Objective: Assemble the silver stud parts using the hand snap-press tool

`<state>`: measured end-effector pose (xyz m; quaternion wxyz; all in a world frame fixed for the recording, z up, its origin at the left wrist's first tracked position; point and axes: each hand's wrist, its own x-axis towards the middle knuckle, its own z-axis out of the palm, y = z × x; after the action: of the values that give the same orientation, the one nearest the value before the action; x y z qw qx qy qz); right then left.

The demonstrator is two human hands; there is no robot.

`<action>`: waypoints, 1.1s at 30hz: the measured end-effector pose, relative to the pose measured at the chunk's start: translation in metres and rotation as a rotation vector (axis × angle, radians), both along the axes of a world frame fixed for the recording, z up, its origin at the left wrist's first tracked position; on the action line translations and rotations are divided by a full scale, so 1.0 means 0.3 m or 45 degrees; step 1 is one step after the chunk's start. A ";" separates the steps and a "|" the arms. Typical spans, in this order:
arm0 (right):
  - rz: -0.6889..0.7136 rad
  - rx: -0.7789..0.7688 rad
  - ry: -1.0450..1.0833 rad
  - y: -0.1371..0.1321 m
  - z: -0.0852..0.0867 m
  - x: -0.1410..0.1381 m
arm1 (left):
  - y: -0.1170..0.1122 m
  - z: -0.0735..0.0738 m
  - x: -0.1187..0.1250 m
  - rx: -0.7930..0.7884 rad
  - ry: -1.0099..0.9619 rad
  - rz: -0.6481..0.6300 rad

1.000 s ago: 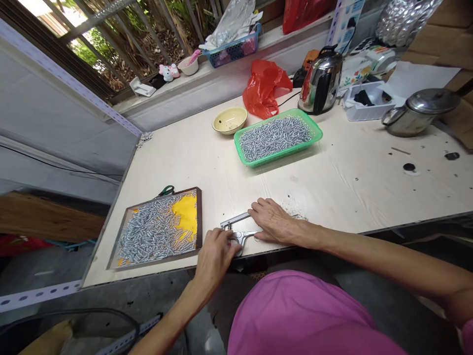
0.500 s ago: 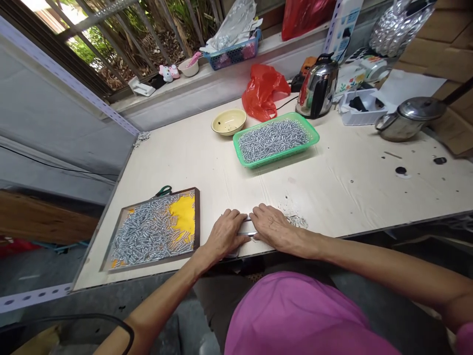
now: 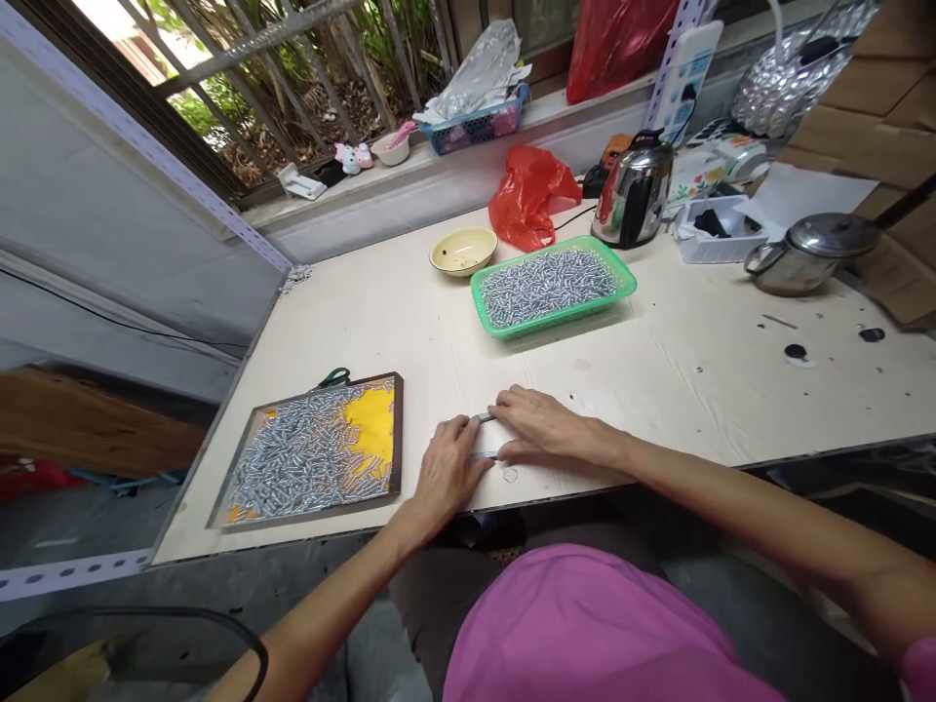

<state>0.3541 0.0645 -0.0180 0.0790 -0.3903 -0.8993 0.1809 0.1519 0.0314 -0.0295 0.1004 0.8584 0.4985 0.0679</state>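
My left hand (image 3: pixel 445 464) and my right hand (image 3: pixel 539 425) lie close together near the table's front edge. Between them shows a thin silver frame-like piece (image 3: pixel 484 455), two narrow bars with a pale gap; its ends are hidden under my fingers. Both hands are closed on it, one at each end. To the left of my left hand lies a shallow dark-edged tray (image 3: pixel 398 429), heaped with small silver metal pins (image 3: pixel 292 458) over a yellow lining (image 3: pixel 371 419). Green-handled scissors (image 3: pixel 334 377) stick out behind the tray.
A green basket (image 3: pixel 556 320) full of similar pins stands farther back, beside a cream bowl (image 3: pixel 463 252). Behind are a red plastic bag (image 3: pixel 532 200), a kettle (image 3: pixel 635 190), a white bin (image 3: pixel 721 232) and a lidded metal pot (image 3: pixel 804 255).
My right hand has moved away from the table's front edge, tilting the silver piece slightly. Its forearm covers the spot where small scraps lay. The whole view has shifted a little.
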 end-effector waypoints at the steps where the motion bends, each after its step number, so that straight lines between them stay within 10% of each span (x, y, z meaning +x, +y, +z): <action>1: 0.016 -0.009 0.026 0.010 -0.002 0.014 | -0.031 -0.011 0.007 0.035 -0.043 0.000; 14: -0.178 0.198 -0.147 0.159 -0.038 -0.050 | -0.194 -0.079 0.107 -0.014 -0.308 -0.041; 26: 0.738 0.369 -0.101 0.001 -0.006 -0.366 | -0.215 -0.139 0.082 -0.222 -0.267 0.032; 33: 0.435 0.138 0.625 0.030 0.066 -0.382 | -0.159 -0.127 0.090 -0.139 -0.495 -0.111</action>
<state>0.2395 0.0735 0.0017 0.2832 -0.1731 -0.9143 0.2323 0.1790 -0.0163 -0.0674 0.2438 0.8432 0.4351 0.2007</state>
